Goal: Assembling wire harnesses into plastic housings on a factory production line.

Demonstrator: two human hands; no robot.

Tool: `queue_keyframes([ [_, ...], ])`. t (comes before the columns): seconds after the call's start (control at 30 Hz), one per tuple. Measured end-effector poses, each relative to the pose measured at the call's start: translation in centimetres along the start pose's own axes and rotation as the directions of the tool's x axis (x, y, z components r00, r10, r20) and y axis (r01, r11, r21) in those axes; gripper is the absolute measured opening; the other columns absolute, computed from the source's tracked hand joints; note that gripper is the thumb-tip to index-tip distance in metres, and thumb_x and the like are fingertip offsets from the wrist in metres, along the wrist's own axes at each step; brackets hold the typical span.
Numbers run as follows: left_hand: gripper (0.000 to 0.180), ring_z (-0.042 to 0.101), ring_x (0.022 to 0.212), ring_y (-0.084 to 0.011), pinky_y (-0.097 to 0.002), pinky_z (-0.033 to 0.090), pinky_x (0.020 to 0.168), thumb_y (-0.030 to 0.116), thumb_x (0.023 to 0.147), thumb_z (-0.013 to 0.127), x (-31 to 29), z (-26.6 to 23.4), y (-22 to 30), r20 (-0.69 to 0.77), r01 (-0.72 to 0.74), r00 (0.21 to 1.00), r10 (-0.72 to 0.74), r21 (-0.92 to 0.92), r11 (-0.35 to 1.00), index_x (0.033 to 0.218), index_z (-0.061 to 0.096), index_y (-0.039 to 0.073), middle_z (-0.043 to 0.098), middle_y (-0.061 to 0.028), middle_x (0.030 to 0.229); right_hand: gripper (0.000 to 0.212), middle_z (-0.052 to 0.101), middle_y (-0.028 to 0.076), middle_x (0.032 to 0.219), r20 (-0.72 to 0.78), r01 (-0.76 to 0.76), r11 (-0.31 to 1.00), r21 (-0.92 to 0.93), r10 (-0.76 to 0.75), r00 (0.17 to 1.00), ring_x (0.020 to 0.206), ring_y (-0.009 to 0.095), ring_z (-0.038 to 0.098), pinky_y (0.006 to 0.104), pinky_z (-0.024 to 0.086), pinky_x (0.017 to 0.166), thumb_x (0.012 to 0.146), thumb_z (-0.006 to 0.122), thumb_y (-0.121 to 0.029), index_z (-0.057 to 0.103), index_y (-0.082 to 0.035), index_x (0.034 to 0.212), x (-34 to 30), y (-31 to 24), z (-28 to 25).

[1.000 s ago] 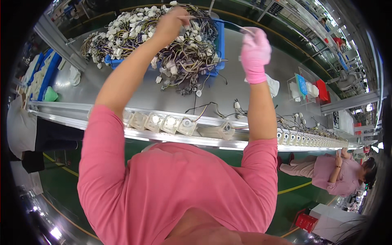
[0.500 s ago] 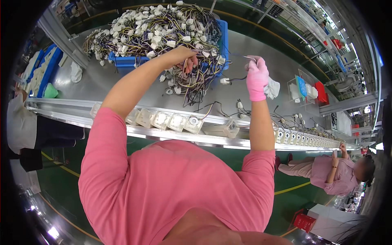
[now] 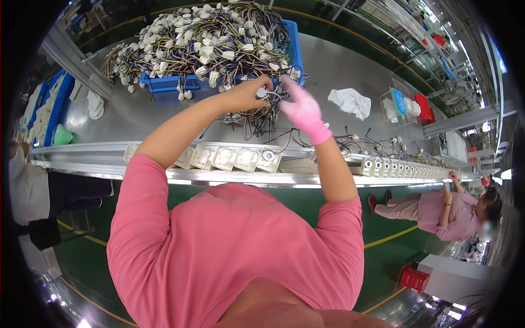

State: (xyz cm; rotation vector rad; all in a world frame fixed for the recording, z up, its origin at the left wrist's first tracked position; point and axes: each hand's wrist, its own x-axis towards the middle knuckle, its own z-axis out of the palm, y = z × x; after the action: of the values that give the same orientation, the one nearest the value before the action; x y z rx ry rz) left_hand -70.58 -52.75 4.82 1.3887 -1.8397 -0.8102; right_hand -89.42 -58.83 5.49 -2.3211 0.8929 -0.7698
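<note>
My bare left hand (image 3: pixel 249 96) is closed on a wire harness, whose round grey end piece (image 3: pixel 261 93) shows at the fingertips. My right hand (image 3: pixel 304 112), in a pink glove, is just right of it with thumb and forefinger apart. Its fingertips are a little blurred over the wires, and I see nothing held in them. Beyond both hands lies a big tangled heap of wire harnesses (image 3: pixel 219 46) with white connectors. The heap overflows a blue bin (image 3: pixel 296 44), and loose wires (image 3: pixel 260 127) hang down in front of it.
Translucent plastic housings (image 3: pixel 224 158) line a metal rail (image 3: pixel 229 176) along the near edge. A white cloth (image 3: pixel 350 103) lies on the right of the grey table. Farther right stand a clear holder with a blue piece (image 3: pixel 397 101) and another person (image 3: pixel 432 210) at the line.
My right hand has moved left from beside the cloth toward my left hand, and the wire it pinched is no longer seen in it. The grey end piece now shows at my left hand.
</note>
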Motion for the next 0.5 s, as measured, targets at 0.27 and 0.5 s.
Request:
queue_keyframes([
  [0.27,0.022,0.052,0.082,-0.0161,-0.0269,0.042,0.073,0.011,0.08,0.056,0.4,-1.0,-2.0,0.005,-0.063,0.998,0.062,0.059,0.996,0.099,0.05,0.003,0.053,-0.0077,0.091,0.017,0.048,-0.003,0.062,0.341,-0.443,0.654,0.613,0.288,0.895,0.048,0.005,0.04,0.0195,0.033,0.045,0.077,0.057,-0.02,0.059,-0.004,0.084,1.0,-2.3,0.8],
  [0.5,0.028,0.056,0.082,-0.0314,-0.0416,0.045,0.068,0.015,0.072,0.056,-1.0,-0.4,1.9,-0.133,-0.03,0.985,0.107,0.483,0.875,0.096,0.048,0.004,0.054,-0.0149,0.088,0.026,0.061,0.012,0.075,0.131,-0.267,0.959,0.093,0.254,0.958,0.072,0.03,0.059,0.0361,0.045,0.066,0.08,0.051,-0.033,0.062,-0.011,0.088,1.3,-4.0,2.1],
])
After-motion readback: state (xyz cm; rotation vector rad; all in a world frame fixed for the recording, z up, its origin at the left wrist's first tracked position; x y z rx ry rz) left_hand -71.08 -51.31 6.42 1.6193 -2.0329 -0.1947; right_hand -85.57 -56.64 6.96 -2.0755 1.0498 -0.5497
